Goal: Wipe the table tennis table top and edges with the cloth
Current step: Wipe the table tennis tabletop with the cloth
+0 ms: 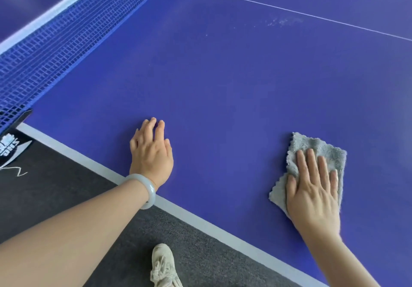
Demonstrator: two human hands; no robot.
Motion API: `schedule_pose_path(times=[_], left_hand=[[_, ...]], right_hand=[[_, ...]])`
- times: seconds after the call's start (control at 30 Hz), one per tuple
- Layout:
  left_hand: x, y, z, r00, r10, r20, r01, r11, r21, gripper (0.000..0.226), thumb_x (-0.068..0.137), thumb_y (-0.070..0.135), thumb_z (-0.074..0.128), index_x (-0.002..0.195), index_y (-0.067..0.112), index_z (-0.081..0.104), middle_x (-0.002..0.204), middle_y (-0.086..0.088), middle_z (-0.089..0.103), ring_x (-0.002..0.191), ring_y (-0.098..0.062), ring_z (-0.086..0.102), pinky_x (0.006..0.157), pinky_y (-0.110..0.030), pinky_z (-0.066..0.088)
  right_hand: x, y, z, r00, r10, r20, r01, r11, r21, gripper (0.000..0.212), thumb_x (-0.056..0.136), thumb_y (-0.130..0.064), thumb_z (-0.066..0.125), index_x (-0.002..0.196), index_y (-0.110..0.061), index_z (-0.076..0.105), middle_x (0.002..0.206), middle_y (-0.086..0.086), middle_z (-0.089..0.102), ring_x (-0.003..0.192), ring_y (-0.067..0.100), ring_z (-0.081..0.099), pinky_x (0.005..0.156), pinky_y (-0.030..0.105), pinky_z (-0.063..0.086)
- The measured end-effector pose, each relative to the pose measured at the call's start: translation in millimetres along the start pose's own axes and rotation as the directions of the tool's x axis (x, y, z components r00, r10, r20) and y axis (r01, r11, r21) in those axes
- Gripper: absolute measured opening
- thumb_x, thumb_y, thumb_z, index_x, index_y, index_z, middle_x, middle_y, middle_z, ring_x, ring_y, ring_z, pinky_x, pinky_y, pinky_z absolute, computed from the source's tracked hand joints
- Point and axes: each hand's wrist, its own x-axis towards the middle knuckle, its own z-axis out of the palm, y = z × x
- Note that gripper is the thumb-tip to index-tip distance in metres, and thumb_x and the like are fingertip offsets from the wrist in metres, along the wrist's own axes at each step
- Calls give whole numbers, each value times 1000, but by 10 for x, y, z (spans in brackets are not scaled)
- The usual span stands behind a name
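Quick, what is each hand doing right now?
Left hand: open, resting on the blue table top, holding nothing.
Right hand: open, fingers straight, pressing the grey cloth flat.

We take this for an indoor games room or sports hall set up for table tennis. What tells us so is the table tennis table (223,86) that fills most of the view: a matt blue playing top, a thin white centre line (289,11) across it and a white border line (196,217) along its near edge. A blue mesh net (55,48) with a white top band stretches over it, fixed at the side by a black net clamp (21,117). Below the table we see dark grey carpet (55,197), and near the clamp a black surface with a white printed logo (9,146), too cut off for us to read.
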Motion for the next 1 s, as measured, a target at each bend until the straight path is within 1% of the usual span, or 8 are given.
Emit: schedule_pose_path(times=[0.1,0.27,0.37,0.5,0.67,0.8,0.9,1.0], left_hand=[[5,-33,-1,1000,0,0,0,1000,4,47,99,18,46,145,7,43,153,-15,35,143,-35,31,114,-53,26],[10,-76,-10,999,24,34,-20,992,-121,47,102,19,43,148,9,39,158,-12,30,148,-30,23,119,-48,17],[42,-162,-105,996,55,76,-34,965,-258,45,101,12,44,146,10,43,158,-9,28,149,-26,21,118,-47,18],[150,-617,-278,934,349,78,-326,920,-217,39,98,4,52,137,3,55,150,-18,42,138,-36,41,109,-51,35],[522,-1383,-407,940,336,60,-336,942,-6,48,103,25,34,143,1,47,152,-21,38,142,-39,35,113,-55,32],[598,-1513,-321,940,338,49,-339,941,3,55,100,34,31,149,11,42,156,-16,34,146,-35,28,118,-55,24],[585,-1549,-266,939,343,33,-343,939,-10,49,104,28,34,150,12,40,157,-15,33,147,-34,27,119,-54,22],[597,-1573,-270,939,341,38,-341,940,-4,49,104,26,35,151,14,38,158,-14,30,148,-32,24,120,-51,20]], right_hand=[[-169,-781,146,994,108,-36,-106,993,55,64,101,-39,11,159,-14,2,166,5,-8,153,25,-12,124,46,-7],[-549,-2163,495,975,-223,25,220,972,81,66,101,-40,15,158,-10,1,165,12,-7,152,30,-15,122,46,-12],[-550,-2188,478,959,-282,24,279,957,84,63,102,-39,22,158,-12,16,166,9,7,154,28,-2,125,48,3],[-669,-1641,408,878,-476,44,475,879,30,57,103,-38,33,157,-20,26,165,-2,18,154,21,12,123,47,17],[-822,-1035,280,956,-294,21,294,952,-85,59,101,-42,26,157,-21,27,165,-3,19,153,24,14,121,53,16],[-835,-1520,420,994,-100,-41,96,990,-99,68,99,-45,24,155,-9,28,164,12,17,153,33,10,121,56,11],[-742,-2420,621,981,-196,-15,194,979,-68,70,99,-47,26,156,-6,23,164,17,14,153,36,6,122,55,5],[-596,-3268,767,951,-307,33,307,952,3,70,101,-46,21,158,-10,6,166,14,-3,153,31,-13,122,52,-9]])
